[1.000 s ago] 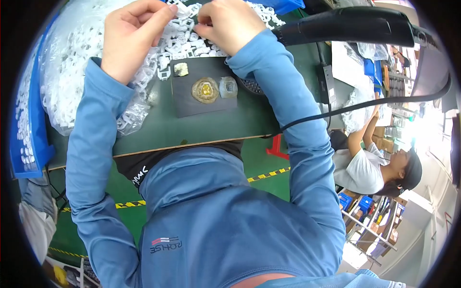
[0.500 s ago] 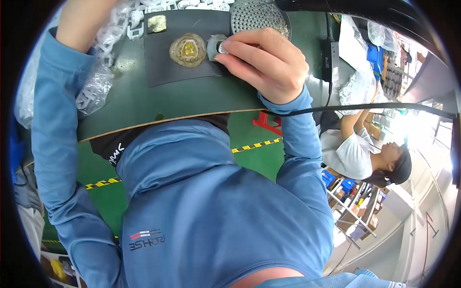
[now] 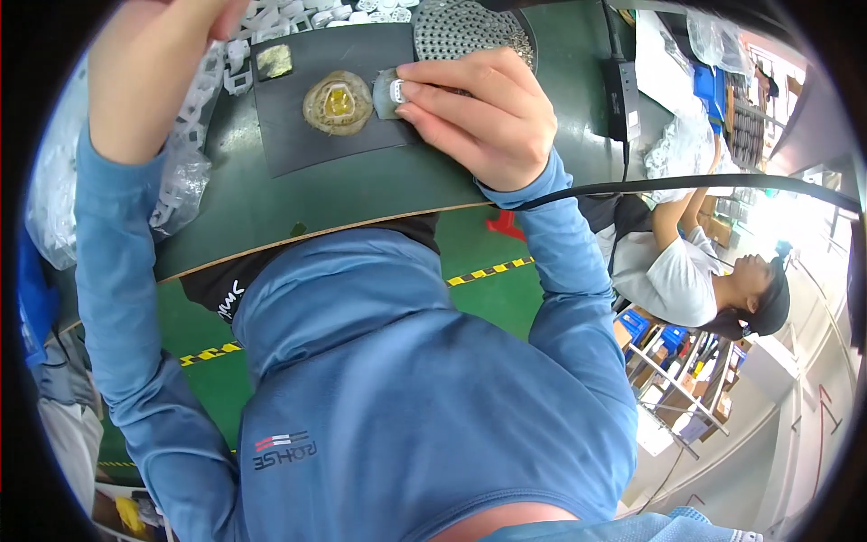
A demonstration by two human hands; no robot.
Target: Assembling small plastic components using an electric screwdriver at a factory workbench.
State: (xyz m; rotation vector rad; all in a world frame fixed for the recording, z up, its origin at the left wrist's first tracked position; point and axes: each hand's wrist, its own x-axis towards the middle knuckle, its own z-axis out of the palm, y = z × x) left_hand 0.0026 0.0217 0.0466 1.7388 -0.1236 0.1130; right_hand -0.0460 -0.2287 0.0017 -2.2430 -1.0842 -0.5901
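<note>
My right hand [image 3: 492,117] is closed, with thumb and fingers pinching a small white plastic part [image 3: 396,91]. That part rests at a pale grey, translucent pad [image 3: 383,104] on a dark mat [image 3: 289,140]. Just left of the pad lies a round, brownish translucent disc [image 3: 316,107] with a yellow centre. A small pale yellow block [image 3: 275,61] sits at the mat's far left corner. My left hand [image 3: 163,54] reaches over the white pieces at the far left; the top of the picture cuts off most of its fingers.
Many white plastic pieces [image 3: 298,13] lie beyond the mat, some in clear bags [image 3: 185,181] at left. A perforated round metal plate [image 3: 461,41] stands behind my right hand. A black power box [image 3: 619,99] and a cable [image 3: 704,183] are at right. A co-worker [image 3: 673,271] is farther right.
The mat and the things on it appear slightly farther left in the picture. My left hand has come lower into view. My right hand keeps its pinch on the white part at the pad.
</note>
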